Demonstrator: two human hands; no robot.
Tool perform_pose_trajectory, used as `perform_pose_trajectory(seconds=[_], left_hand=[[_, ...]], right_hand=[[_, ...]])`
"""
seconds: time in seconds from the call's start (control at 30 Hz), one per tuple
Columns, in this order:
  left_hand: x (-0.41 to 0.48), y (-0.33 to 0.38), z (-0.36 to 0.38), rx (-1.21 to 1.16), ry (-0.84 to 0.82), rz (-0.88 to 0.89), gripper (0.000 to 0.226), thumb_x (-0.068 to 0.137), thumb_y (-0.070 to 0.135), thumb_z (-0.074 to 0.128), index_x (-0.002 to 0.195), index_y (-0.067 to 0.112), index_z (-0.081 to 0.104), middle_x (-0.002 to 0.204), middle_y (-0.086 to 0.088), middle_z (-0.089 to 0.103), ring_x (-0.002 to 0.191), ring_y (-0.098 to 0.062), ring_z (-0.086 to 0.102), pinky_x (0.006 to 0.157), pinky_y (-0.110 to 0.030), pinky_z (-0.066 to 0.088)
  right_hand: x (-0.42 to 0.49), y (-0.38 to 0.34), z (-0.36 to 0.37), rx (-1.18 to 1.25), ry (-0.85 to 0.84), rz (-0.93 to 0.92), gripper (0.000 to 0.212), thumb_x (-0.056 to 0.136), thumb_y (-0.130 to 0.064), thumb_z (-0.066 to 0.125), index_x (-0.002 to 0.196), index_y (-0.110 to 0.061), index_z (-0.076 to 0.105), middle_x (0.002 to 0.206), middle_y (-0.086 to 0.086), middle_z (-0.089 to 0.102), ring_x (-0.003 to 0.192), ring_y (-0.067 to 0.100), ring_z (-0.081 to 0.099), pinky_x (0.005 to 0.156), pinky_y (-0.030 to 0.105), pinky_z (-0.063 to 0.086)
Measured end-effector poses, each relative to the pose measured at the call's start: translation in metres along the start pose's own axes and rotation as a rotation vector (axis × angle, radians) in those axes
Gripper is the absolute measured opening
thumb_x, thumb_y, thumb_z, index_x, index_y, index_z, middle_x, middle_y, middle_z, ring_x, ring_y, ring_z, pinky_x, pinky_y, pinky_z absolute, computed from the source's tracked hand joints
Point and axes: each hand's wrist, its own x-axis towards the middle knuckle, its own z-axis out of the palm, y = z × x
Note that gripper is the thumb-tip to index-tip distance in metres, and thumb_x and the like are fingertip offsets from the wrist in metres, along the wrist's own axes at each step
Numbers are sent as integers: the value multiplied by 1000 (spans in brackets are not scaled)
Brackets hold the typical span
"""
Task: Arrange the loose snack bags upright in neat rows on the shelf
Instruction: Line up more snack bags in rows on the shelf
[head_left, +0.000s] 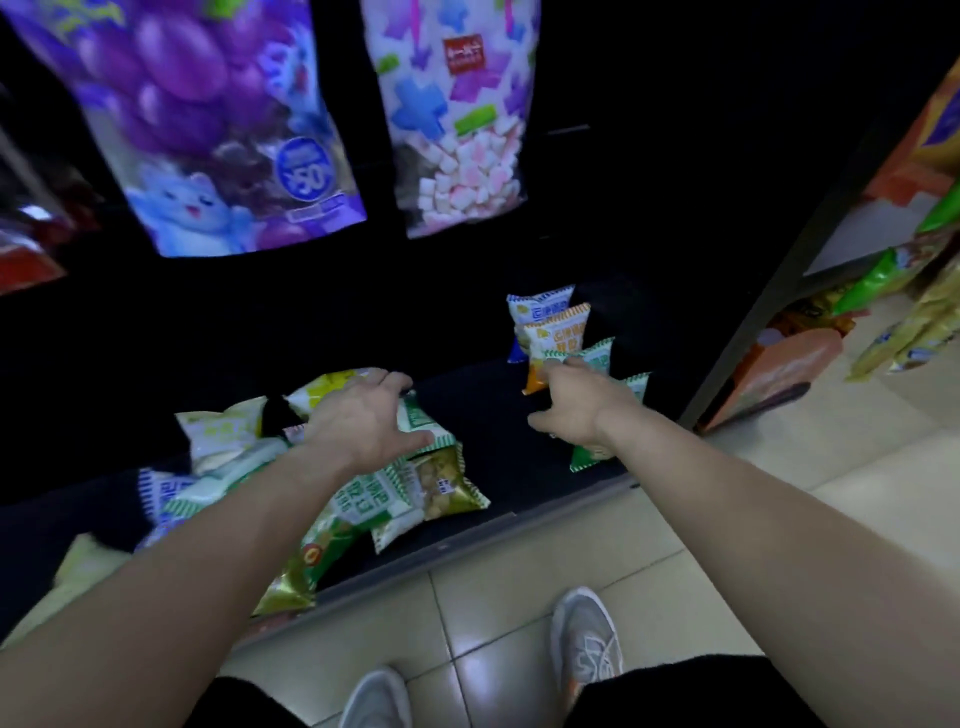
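Note:
A heap of loose snack bags (405, 483), green, white and yellow, lies flat on the left of the low black shelf (498, 441). My left hand (363, 415) reaches over the heap and grips a green-and-white bag (421, 423) at its top. On the right stands an upright row of small bags: a blue one (540, 306) at the back, an orange one (558, 332), then green ones (597, 358). My right hand (576, 405) rests against the front green bags, fingers curled on the top edge of one.
Two large hanging bags, a purple one (208, 130) and a marshmallow one (457, 114), hang above the shelf. A neighbouring rack with orange and green packs (883, 270) stands at the right. Tiled floor and my grey shoes (587, 639) lie below the shelf edge.

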Motion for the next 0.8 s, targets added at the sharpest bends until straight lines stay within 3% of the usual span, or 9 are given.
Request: perform_pose_trajectory(seconds=[0.17, 0.3, 0.5, 0.67, 0.8], left_hand=[[-32, -54, 19, 38, -199, -82, 98, 75, 78, 55, 151, 24, 26, 152, -4, 37, 136, -29, 37, 100, -46, 44], [-37, -89, 28, 25, -268, -121, 101, 74, 78, 58, 152, 24, 23, 156, -4, 32, 137, -28, 36, 102, -43, 42], [-46, -139, 48, 18, -331, -214, 99, 72, 79, 57, 150, 27, 26, 151, -4, 37, 133, -27, 39, 99, -44, 43], [-50, -161, 61, -49, -381, -258, 102, 70, 82, 55, 151, 27, 24, 155, -3, 32, 137, -27, 34, 102, -44, 40], [-47, -166, 64, -137, -378, -273, 100, 73, 76, 61, 151, 26, 24, 155, -4, 31, 137, -28, 33, 105, -46, 39]], right_hand=[[7, -43, 28, -229, -107, -119, 70, 87, -49, 63, 145, -20, 36, 137, 6, 41, 119, 31, 50, 86, 45, 50], [35, -88, 58, -160, -112, -160, 69, 88, -46, 63, 146, -20, 35, 139, 7, 42, 119, 31, 50, 88, 46, 50], [74, -151, 140, -46, -252, -176, 71, 85, -63, 58, 136, -17, 43, 134, 10, 49, 115, 30, 54, 77, 38, 45], [91, -173, 180, 118, -260, -28, 109, 69, -85, 57, 145, -11, 34, 143, 12, 47, 124, 32, 52, 91, 41, 49], [100, -181, 192, 151, -144, 24, 107, 57, -89, 62, 131, -15, 40, 131, 10, 55, 116, 31, 55, 72, 37, 43]])
